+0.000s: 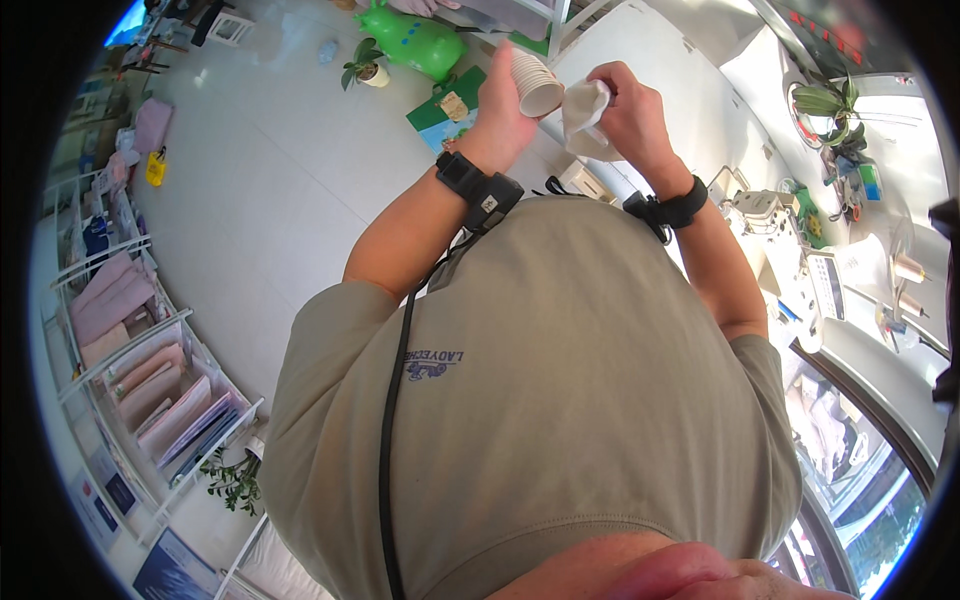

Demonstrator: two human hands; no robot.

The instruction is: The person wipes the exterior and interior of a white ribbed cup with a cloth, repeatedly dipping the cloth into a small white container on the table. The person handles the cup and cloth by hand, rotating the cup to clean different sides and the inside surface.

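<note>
A stack of nested white paper cups (pixel 531 81) rests in my left hand (pixel 501 103), its open rim tilted toward me. My left fingers are mostly hidden behind the stack. Pinched in my right hand (pixel 636 112) is a crumpled white sheet (pixel 583 124); whether it is cloth, paper or thin wrapping I cannot tell. The sheet hangs just right of the cups' rim. Both hands are held out in front of my body, over the near side of a white table (pixel 637 52).
An industrial sewing machine (pixel 765 214) and thread cones (pixel 909 268) stand at right. Ahead on the floor are a green inflatable animal (pixel 416 45), a potted plant (pixel 373 73) and a green printed bag or box (pixel 454 109). White racks (pixel 180 319) with folded fabric line the left.
</note>
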